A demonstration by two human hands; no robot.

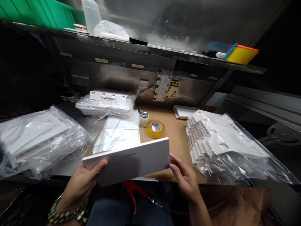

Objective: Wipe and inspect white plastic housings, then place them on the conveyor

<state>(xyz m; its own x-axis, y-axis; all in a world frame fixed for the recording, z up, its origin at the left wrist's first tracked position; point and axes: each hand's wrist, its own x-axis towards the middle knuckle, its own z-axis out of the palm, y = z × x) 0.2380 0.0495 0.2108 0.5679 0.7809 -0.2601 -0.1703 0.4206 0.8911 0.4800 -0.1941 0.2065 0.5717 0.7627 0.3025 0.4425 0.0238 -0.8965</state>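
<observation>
A flat white plastic cover (134, 160) with small faint lettering is held tilted over the front edge of the table. My left hand (86, 179) grips its left end, thumb on the front face and the other fingers behind, hidden. At the right end, my right hand (184, 177) pinches the edge between thumb and fingers. Behind the cover lies a stack of clear plastic bags (119, 130). Beside them are a roll of yellowish tape (155, 128) and a small bottle with a metal top (144, 119). Below the cover, a red air gun (134, 188) shows near my lap.
Bagged white parts lie at the left (42, 135), and another wrapped stack (105, 103) stands behind. To the right, many white housings (211, 138) sit in a clear bag. A shelf (164, 51) crosses above, bearing a green bin (39, 14) and a yellow container (242, 55).
</observation>
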